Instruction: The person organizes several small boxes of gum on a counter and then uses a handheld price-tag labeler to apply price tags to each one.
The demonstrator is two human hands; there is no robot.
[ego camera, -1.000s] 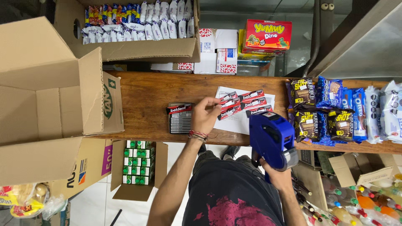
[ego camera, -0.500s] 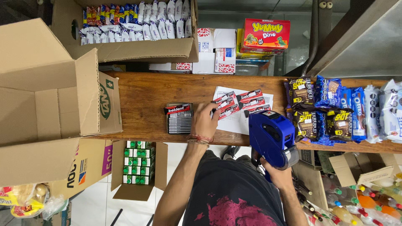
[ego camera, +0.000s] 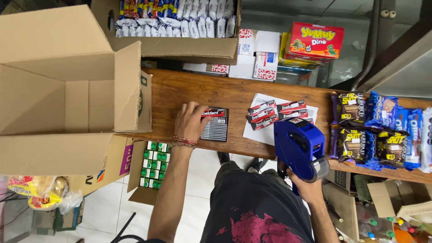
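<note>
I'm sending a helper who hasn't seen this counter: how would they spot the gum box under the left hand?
Start at the long wooden shelf and the big open cardboard carton at its left end. Just right of that carton, the left hand rests on a small dark display box of gum. Unlike the loose red-and-black gum packs lying on white paper beside it, it shows a row of pack ends.

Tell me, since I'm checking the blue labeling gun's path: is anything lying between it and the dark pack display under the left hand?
Yes. Between the blue labeling gun in the right hand and the dark pack display that the left hand touches lies a white sheet carrying loose red-and-black packs, all flat on the wooden counter.
</note>
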